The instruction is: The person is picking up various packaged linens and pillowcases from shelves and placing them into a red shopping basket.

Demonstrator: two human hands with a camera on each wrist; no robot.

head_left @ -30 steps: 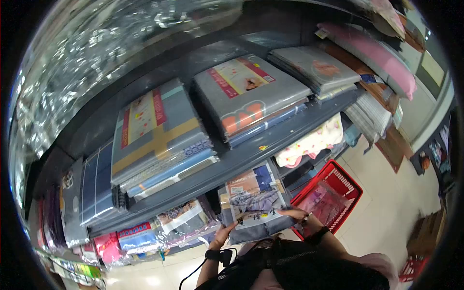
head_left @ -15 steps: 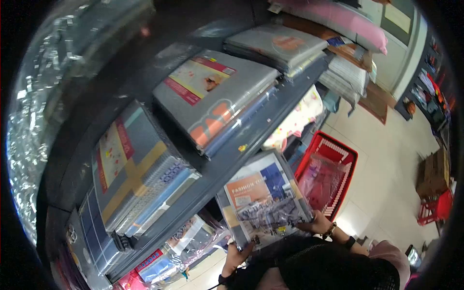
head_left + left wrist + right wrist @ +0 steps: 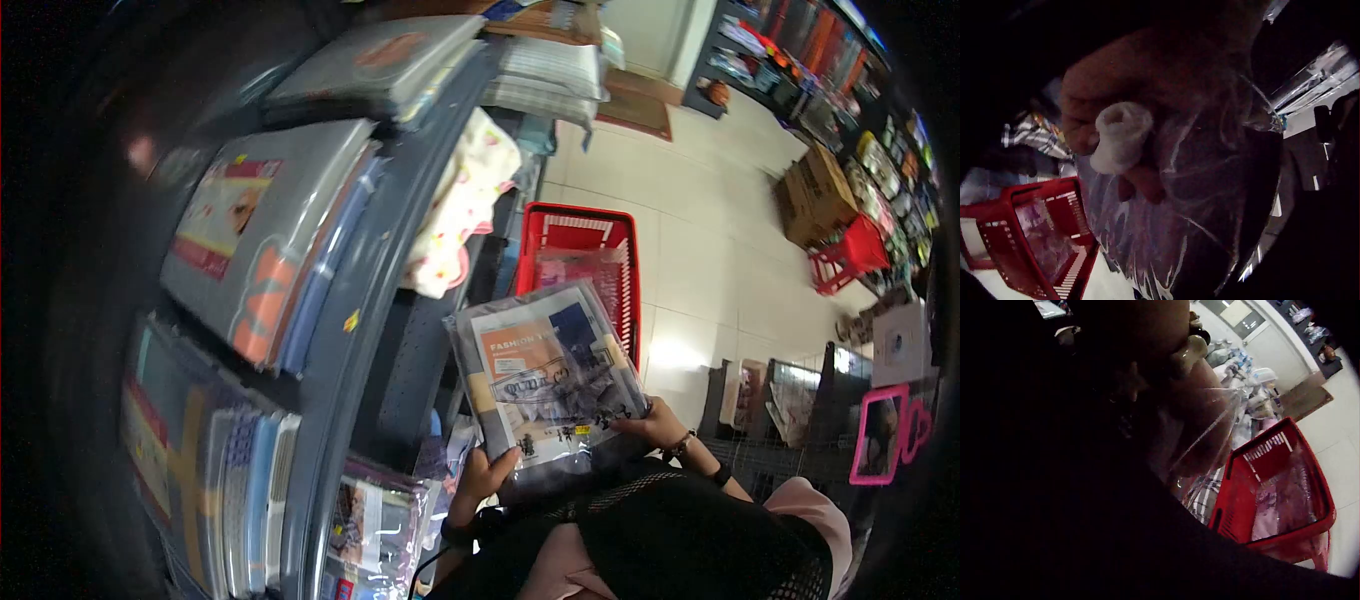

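Observation:
A flat packet of folded bedding in clear plastic, with a printed card reading "FASHION", is held in front of the body by both hands. My left hand grips its near left corner, thumb on top. In the left wrist view a white wrapping covers one finger of that hand, and the fingers lie against the plastic underside. At the near right corner my right hand grips the packet. The right wrist view is mostly dark. Beyond the packet stands a red basket with a pink plastic-wrapped item inside.
On the left a dark shelf carries stacks of packaged bedding. A patterned white cloth hangs below its edge. Tiled floor runs along the right, with a cardboard box, a red stool and wire racks.
The head view has turned to the right, so the shelf slides left and more floor and goods show. Both hands keep hold of the packet, which now overlaps the basket's near end in view.

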